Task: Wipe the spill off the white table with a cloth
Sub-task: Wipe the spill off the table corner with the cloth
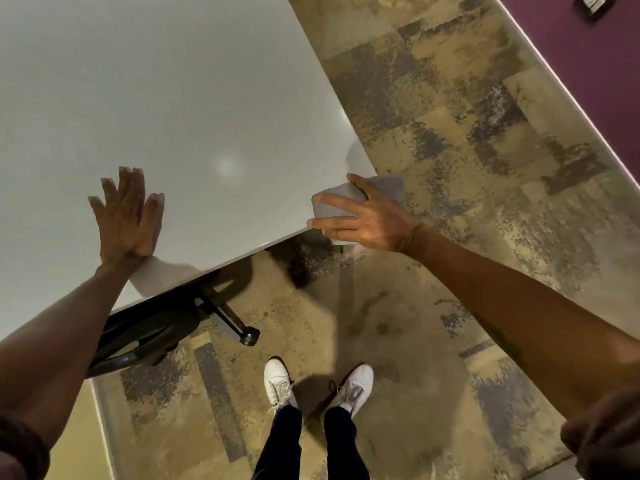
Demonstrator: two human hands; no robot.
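cloth (349, 197): bunched grey, at table (173, 98) near corner, overhanging edge, long axis unclear | right hand (363, 220): fingers spread, pressing on cloth | left hand (126, 216): flat, open on tabletop

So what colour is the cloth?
Grey. The cloth shows best in the head view, under the right hand.

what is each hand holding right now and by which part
The right hand grips a bunched grey cloth around its middle, at the white table's corner. The left hand holds nothing; it lies flat and open on the tabletop.
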